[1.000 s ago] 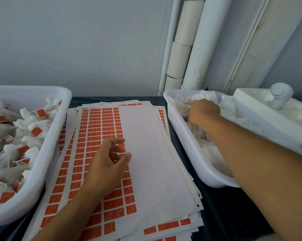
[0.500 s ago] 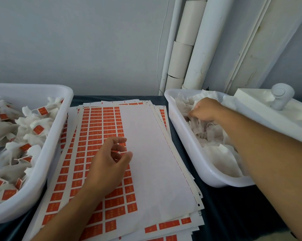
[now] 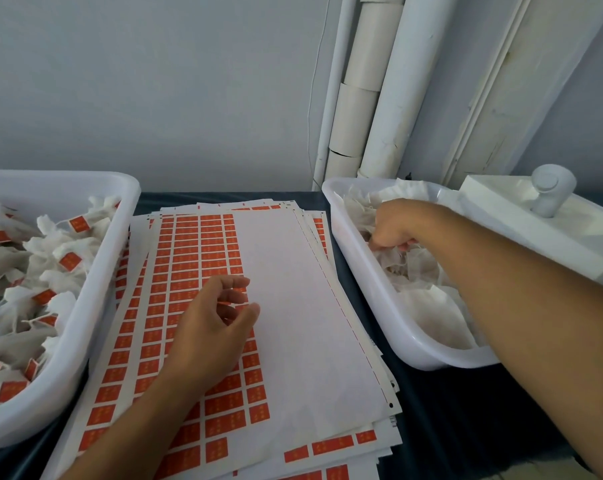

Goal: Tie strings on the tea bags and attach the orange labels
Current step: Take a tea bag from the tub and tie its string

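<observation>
A dark surface point(image 3: 442, 420) carries everything in view, backed by a pale wall with white pipes point(image 3: 393, 98) running up its corner. In the middle lies a thick stack of label sheets point(image 3: 293, 306), the top sheet printed with rows of orange labels point(image 3: 189, 258) down its left half and bare white on its right. To the left, touching the stack's edge, stands a white left tub point(image 3: 85, 341) filled with finished tea bags point(image 3: 47, 265), each tied and carrying a small orange tag. To the right, just beside the stack, stands a white right tub point(image 3: 369, 292) holding a heap of plain unlabelled tea bags point(image 3: 428, 306). Behind that tub sits a white block with a round knob point(image 3: 549, 195) on top. The person's right hand point(image 3: 393, 226) reaches into the right tub, its fingers curled down into the white bags and gripping some of them, though how many cannot be told. The left hand point(image 3: 213, 327) rests on the top label sheet with its fingers loosely curled and thumb apart from them, holding nothing that can be seen.
</observation>
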